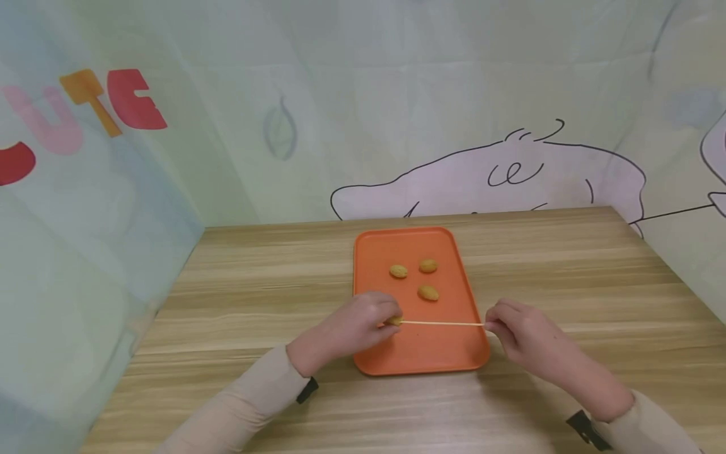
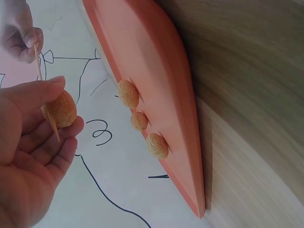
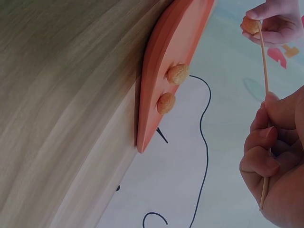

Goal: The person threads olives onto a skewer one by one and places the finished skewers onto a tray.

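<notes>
My left hand (image 1: 363,321) pinches a golden-brown, wrinkled oval ball (image 2: 61,109) between thumb and fingers, over the left part of an orange tray (image 1: 425,353). A thin wooden skewer (image 1: 442,323) runs from that ball across to my right hand (image 1: 524,337), past the tray's right edge. In the left wrist view, the skewer's pointed tip shows beyond the ball. Curled fingers of the right hand grip the skewer, and its other end sticks out below them in the right wrist view. Three similar balls (image 1: 428,292) lie on the tray's far half.
The tray lies lengthwise on a wood-grain table (image 1: 272,277). Behind the table and along its left side hangs a printed cloth (image 1: 238,94) with cartoon outlines and coloured letters. A dark strap piece (image 1: 307,391) shows at the left sleeve, another (image 1: 588,430) at the right.
</notes>
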The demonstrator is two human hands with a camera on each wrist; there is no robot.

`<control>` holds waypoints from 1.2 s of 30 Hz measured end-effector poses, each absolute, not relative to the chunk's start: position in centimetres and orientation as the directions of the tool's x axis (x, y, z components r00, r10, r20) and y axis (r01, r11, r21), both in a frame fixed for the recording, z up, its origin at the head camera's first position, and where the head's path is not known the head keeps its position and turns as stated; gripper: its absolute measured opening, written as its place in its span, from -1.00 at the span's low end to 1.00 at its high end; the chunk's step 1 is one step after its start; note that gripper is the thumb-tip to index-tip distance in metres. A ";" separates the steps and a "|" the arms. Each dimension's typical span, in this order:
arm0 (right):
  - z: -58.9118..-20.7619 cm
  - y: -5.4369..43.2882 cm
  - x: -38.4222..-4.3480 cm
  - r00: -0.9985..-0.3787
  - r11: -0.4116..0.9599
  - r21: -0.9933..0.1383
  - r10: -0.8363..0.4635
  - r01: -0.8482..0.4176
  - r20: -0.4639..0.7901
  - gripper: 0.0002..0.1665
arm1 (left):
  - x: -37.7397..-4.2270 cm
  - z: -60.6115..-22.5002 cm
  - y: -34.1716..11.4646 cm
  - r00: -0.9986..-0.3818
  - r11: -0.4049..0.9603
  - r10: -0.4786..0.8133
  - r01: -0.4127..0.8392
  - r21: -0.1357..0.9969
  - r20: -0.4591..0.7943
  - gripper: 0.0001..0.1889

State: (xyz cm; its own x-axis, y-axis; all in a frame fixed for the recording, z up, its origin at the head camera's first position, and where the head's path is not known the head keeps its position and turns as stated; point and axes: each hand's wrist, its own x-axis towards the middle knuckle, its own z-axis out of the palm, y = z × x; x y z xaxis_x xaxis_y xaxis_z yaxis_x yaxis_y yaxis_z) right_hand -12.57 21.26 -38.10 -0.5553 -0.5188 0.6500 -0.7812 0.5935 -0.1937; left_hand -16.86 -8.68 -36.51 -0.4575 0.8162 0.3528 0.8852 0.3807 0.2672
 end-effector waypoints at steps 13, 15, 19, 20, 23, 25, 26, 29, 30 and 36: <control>-38.0 20.6 -12.6 -0.550 0.591 -0.192 -0.516 -0.783 0.656 -0.45 | -16.9 -36.7 -8.4 -0.439 0.373 0.809 0.898 0.235 0.391 -0.88; -38.1 20.5 -12.7 -0.554 0.584 -0.203 -0.518 -0.786 0.652 -0.45 | -16.9 -36.8 -8.3 -0.436 0.370 0.808 0.899 0.235 0.396 -0.88; -38.2 20.4 -12.7 -0.566 0.579 -0.224 -0.520 -0.784 0.640 -0.46 | -16.9 -36.8 -8.2 -0.437 0.368 0.808 0.898 0.240 0.395 -0.88; -38.2 20.3 -12.7 -0.568 0.577 -0.228 -0.521 -0.784 0.637 -0.46 | -16.8 -36.7 -8.2 -0.437 0.368 0.808 0.898 0.241 0.395 -0.88; -38.1 20.2 -12.6 -0.575 0.579 -0.234 -0.521 -0.781 0.631 -0.48 | -16.8 -36.6 -8.1 -0.440 0.371 0.808 0.897 0.242 0.393 -0.88; -38.1 20.1 -12.6 -0.578 0.577 -0.240 -0.522 -0.781 0.627 -0.49 | -16.8 -36.7 -8.1 -0.439 0.370 0.809 0.897 0.241 0.392 -0.88; -38.1 20.1 -12.6 -0.581 0.579 -0.242 -0.521 -0.779 0.626 -0.50 | -16.8 -36.6 -8.0 -0.438 0.370 0.808 0.898 0.239 0.394 -0.88; -38.1 20.0 -12.6 -0.588 0.580 -0.249 -0.519 -0.775 0.621 -0.52 | -16.8 -36.7 -7.9 -0.433 0.367 0.811 0.900 0.234 0.393 -0.88; -38.1 20.0 -12.6 -0.590 0.582 -0.251 -0.518 -0.773 0.619 -0.54 | -16.8 -36.7 -7.9 -0.433 0.367 0.811 0.900 0.234 0.393 -0.88; -38.1 19.9 -12.5 -0.609 0.595 -0.261 -0.511 -0.760 0.606 -0.85 | -16.9 -36.6 -7.4 -0.427 0.361 0.808 0.903 0.231 0.405 -0.89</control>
State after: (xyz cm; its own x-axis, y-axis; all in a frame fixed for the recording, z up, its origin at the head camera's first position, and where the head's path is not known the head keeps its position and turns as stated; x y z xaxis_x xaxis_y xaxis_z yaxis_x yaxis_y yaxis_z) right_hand -12.52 19.87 -38.12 -0.6092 -0.5113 0.6062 -0.7597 0.5955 -0.2613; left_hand -16.86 -7.44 -36.57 -0.4269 0.8084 0.4054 0.9034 0.3614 0.2307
